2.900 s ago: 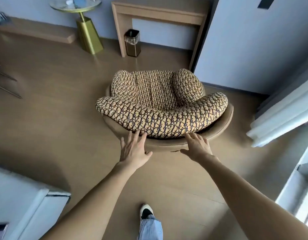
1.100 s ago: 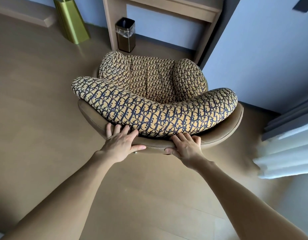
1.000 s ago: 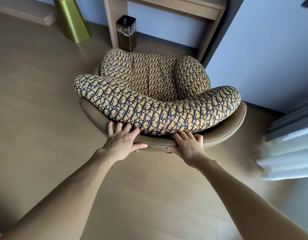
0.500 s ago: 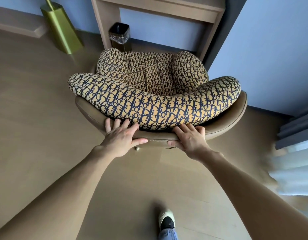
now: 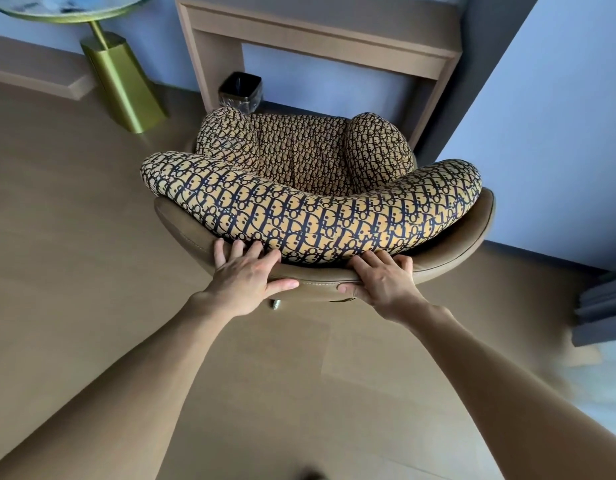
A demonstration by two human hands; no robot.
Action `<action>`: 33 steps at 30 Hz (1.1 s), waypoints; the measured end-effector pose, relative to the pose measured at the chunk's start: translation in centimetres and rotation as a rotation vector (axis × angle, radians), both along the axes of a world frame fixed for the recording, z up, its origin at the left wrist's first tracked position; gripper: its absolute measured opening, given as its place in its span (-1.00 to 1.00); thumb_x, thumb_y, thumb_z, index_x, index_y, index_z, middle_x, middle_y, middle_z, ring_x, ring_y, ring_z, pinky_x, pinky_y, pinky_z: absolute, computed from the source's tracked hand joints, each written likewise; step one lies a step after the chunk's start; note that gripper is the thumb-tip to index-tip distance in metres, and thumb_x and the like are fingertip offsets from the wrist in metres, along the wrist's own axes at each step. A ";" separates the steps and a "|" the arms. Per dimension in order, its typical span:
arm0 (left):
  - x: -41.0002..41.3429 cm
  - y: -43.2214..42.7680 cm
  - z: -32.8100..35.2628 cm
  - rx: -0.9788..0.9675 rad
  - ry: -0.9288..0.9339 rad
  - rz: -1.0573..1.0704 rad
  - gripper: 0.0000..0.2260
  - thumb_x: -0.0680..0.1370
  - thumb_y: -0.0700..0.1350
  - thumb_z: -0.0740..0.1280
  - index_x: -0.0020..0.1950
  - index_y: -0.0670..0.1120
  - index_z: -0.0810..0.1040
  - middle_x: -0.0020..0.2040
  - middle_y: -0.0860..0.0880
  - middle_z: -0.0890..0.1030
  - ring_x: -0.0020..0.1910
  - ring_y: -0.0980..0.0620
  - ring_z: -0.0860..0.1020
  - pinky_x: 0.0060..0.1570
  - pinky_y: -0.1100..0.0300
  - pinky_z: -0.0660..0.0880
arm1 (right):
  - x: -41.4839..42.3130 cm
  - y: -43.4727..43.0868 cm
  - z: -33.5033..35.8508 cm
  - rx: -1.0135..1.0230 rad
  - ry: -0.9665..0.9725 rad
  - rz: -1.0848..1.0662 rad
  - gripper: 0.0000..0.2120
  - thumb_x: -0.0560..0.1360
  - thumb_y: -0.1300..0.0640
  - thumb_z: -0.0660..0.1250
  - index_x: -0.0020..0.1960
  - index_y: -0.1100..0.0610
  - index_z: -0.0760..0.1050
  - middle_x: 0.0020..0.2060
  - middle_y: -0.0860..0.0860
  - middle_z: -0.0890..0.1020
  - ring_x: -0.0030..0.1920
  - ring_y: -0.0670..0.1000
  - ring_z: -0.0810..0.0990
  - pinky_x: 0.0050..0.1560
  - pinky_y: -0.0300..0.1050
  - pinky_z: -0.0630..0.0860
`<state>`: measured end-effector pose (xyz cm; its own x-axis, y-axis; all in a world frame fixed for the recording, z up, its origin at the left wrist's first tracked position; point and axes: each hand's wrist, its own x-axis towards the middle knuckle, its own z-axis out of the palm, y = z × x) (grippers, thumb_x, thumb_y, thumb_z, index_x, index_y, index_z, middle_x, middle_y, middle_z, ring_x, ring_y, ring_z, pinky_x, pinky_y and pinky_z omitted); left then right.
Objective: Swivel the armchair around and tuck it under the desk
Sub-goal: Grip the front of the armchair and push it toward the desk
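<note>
- Right, my left hand point(image 5: 246, 273) is flat on the back rim of the armchair point(image 5: 310, 202), fingers spread over the top edge and thumb stretched out along the tan shell towards my other hand.
- Over on the other side, my right hand point(image 5: 381, 280) is clamped on that same rim, fingers on top against the patterned cushion and thumb hooked underneath the shell's edge.
- Both arms are stretched out in front of me, hands a little apart on the middle of the backrest.
- Just beyond my fingertips the fat patterned back cushion curves round, and past it the seat faces away from me, towards the desk point(image 5: 320, 43).
- Ahead of my hands, the desk stands against the wall; the chair's front edge sits right at the opening between its legs, seat not under the top.
- Beyond my left hand, a small dark waste bin point(image 5: 240, 90) sits under the desk by its left leg, close to the chair's front corner.
- Further out past my left hand stands a side table point(image 5: 121, 84) with a gold base and a glass top.
- Below my palms, a bit of metal chair base point(image 5: 276, 304) peeks out on the wood floor point(image 5: 74, 237).
</note>
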<state>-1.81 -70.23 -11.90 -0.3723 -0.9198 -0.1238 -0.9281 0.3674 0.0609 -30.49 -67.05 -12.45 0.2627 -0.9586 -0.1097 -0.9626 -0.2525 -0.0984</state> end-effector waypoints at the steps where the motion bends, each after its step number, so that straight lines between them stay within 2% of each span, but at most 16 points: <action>1: -0.2 -1.0 -0.1 -0.002 0.000 -0.001 -0.20 0.37 0.56 -0.20 0.25 0.08 0.45 0.10 -0.03 0.49 0.14 -0.15 0.36 0.37 -0.32 0.11 | -0.2 -0.9 0.0 0.003 0.002 0.000 -0.30 0.49 -0.48 -0.09 0.37 -0.03 0.34 0.11 -0.02 0.51 0.18 0.10 0.41 0.17 0.18 0.23; 5: -0.7 -4.6 -0.2 -0.002 0.002 0.003 -0.20 0.37 0.56 -0.19 0.25 0.08 0.46 0.11 -0.02 0.49 0.14 -0.15 0.36 0.36 -0.31 0.12 | -0.6 -4.7 0.1 0.036 0.007 0.002 -0.28 0.48 -0.48 -0.10 0.40 -0.04 0.32 0.13 -0.03 0.50 0.19 0.09 0.39 0.17 0.16 0.22; 10: -2.0 -8.1 -0.2 0.004 0.000 0.018 -0.22 0.38 0.56 -0.17 0.25 0.08 0.45 0.13 -0.02 0.49 0.14 -0.14 0.35 0.36 -0.30 0.10 | -1.8 -8.4 0.1 0.021 -0.029 0.007 -0.30 0.46 -0.50 -0.16 0.27 -0.04 0.36 0.07 -0.04 0.50 0.15 0.08 0.39 0.17 0.17 0.23; 16: -3.0 -9.2 0.0 0.063 -0.007 0.039 -0.21 0.37 0.56 -0.19 0.26 0.08 0.42 0.16 -0.02 0.45 0.18 -0.14 0.34 0.40 -0.33 0.04 | -2.6 -9.9 0.1 0.050 -0.022 0.023 -0.24 0.44 -0.52 -0.25 0.29 -0.04 0.34 0.06 -0.04 0.49 0.15 0.08 0.38 0.19 0.19 0.21; 23: -2.8 -9.1 0.3 0.114 -0.030 0.051 -0.19 0.34 0.58 -0.24 0.28 0.10 0.36 0.22 -0.06 0.41 0.23 -0.16 0.33 0.43 -0.34 -0.04 | -2.0 -9.4 0.5 0.088 -0.006 -0.007 -0.29 0.46 -0.48 -0.19 0.32 -0.05 0.33 0.12 -0.03 0.48 0.20 0.10 0.37 0.24 0.20 0.19; 27: -2.5 -8.4 0.6 0.141 -0.061 0.064 -0.19 0.38 0.56 -0.24 0.33 0.08 0.33 0.33 -0.12 0.41 0.35 -0.18 0.31 0.47 -0.34 -0.11 | -1.2 -8.7 0.7 0.111 0.027 -0.035 -0.37 0.52 -0.43 -0.12 0.32 -0.03 0.32 0.17 -0.01 0.47 0.25 0.11 0.38 0.32 0.21 0.18; 30: -2.9 -7.0 1.6 0.187 -0.077 0.067 -0.20 0.43 0.53 -0.12 0.46 0.03 0.24 0.46 -0.17 0.33 0.50 -0.19 0.19 0.50 -0.33 -0.16 | 0.0 -7.9 1.4 0.136 0.080 -0.090 -0.46 0.60 -0.34 -0.03 0.35 0.02 0.32 0.25 0.01 0.49 0.31 0.12 0.41 0.42 0.21 0.16; 33: -2.8 -5.2 3.2 0.278 -0.102 0.004 -0.06 0.41 0.53 0.09 0.61 0.00 -0.03 0.63 -0.16 0.04 0.61 -0.18 -0.09 0.53 -0.27 -0.17 | 1.5 -7.2 3.4 0.157 0.088 -0.143 -0.60 0.63 -0.21 0.10 0.26 0.06 0.42 0.22 0.02 0.56 0.31 0.11 0.47 0.43 0.17 0.21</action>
